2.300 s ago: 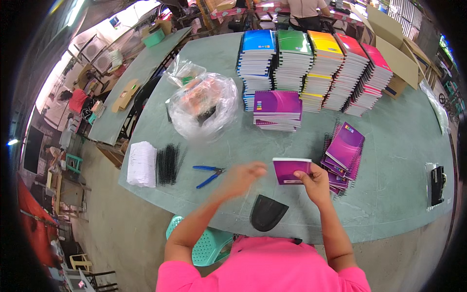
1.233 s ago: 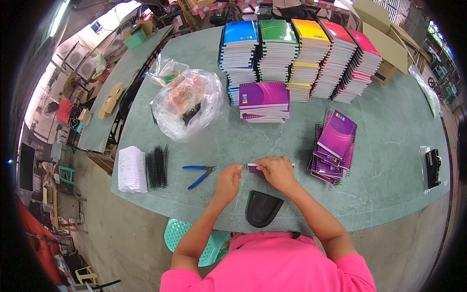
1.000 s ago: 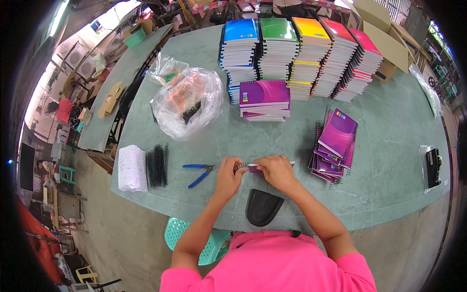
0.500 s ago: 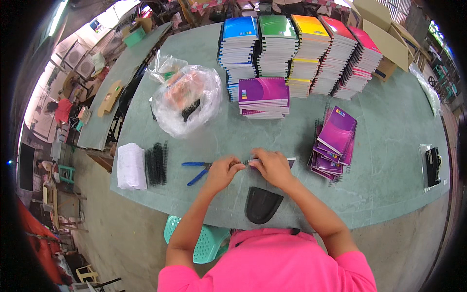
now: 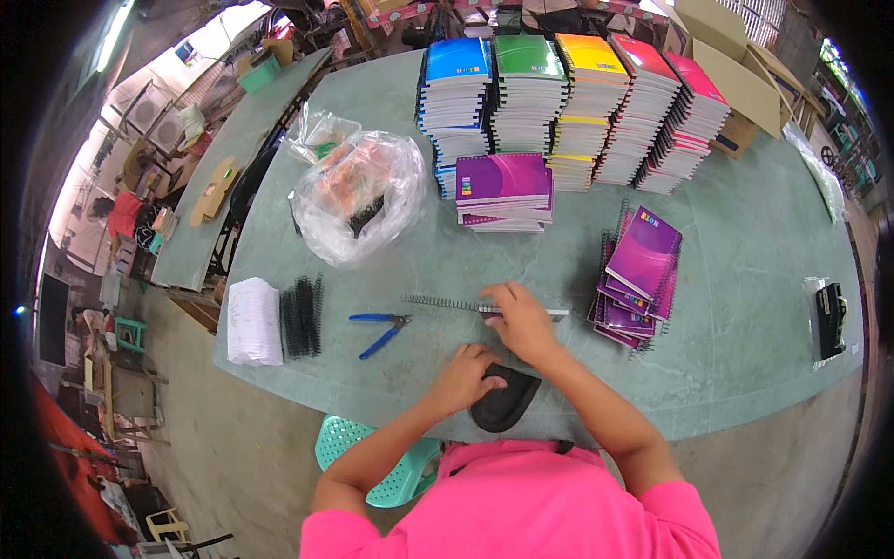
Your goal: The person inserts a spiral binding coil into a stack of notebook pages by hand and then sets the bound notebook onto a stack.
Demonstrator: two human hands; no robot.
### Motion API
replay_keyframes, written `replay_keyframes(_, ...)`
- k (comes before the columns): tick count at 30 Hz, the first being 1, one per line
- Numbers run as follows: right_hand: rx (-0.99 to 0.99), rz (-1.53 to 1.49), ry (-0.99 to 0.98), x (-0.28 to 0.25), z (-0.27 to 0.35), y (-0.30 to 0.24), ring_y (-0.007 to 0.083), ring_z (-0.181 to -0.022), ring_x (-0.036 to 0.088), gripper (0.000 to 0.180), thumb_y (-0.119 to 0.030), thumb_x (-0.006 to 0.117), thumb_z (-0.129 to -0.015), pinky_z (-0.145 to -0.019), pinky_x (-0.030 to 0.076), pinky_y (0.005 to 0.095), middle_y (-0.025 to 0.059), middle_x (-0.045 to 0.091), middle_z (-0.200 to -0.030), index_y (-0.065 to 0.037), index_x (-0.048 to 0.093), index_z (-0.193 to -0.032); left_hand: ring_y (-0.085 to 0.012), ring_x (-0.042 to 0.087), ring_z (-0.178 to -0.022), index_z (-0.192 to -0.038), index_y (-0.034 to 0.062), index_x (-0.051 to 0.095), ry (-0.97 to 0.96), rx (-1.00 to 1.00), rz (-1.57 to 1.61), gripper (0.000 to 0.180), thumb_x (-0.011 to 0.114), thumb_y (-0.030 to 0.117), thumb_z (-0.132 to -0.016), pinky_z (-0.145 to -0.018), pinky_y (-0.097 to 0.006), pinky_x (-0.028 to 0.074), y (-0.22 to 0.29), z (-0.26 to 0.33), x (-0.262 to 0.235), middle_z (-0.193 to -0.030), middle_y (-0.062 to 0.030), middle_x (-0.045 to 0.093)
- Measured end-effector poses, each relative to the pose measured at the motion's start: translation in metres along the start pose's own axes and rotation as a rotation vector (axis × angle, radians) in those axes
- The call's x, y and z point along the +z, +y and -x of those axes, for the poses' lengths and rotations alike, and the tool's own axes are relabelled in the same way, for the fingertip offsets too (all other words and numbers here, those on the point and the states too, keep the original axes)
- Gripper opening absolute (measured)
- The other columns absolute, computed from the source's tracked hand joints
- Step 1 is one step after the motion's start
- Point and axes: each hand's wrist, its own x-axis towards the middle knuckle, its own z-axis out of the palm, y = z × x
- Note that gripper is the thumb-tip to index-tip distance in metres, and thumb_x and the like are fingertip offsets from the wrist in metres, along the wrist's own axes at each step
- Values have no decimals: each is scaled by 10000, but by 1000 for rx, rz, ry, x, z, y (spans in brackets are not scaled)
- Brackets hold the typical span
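My right hand [image 5: 519,324] grips a small notebook [image 5: 557,314] lying edge-on to me at the middle of the table; most of it is hidden under the fingers. A dark spiral coil [image 5: 438,302] sticks out leftward from the notebook's end. Nearer to me, my left hand [image 5: 466,380] rests at the upper left of a black rounded pad [image 5: 507,401], thumb spread from the fingers and nothing seen between them. Blue-handled pliers [image 5: 377,333] lie with handles apart to the left. On the right is a pile of purple spiral notebooks [image 5: 643,252].
Left of the pliers lie a bundle of black coils [image 5: 302,317] and a white paper stack [image 5: 253,321]. A clear plastic bag [image 5: 358,200] sits behind. Further back rise a purple notebook stack [image 5: 504,177] and tall colored stacks [image 5: 531,93]. A black packaged item [image 5: 827,320] lies far right.
My left hand has let go of the coil and moved toward me and right, onto the black pad. The coil's free end now shows. My right hand stays at the notebook.
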Motion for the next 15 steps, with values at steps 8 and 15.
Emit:
replay_keyframes(8, 138, -72, -34, -35, 29, 33, 309, -772, 594, 141, -137, 667, -763, -696, 453, 383, 116, 638, -813, -38, 662, -865, -266, 591, -794, -1132, 73, 583, 397, 62, -199, 395, 683, 141, -756, -693, -331, 474, -1, -25, -70, -929, -115, 613)
replay_keyframes(15, 224, -120, -23, -34, 28, 38, 312, -799, 603, 130, -117, 651, -774, -690, 464, 368, 129, 648, -852, -40, 663, -878, -286, 582, -804, -1150, 184, 606, 603, -34, -2, 361, 651, 148, -794, -683, -368, 481, 22, -33, -83, -928, -115, 577)
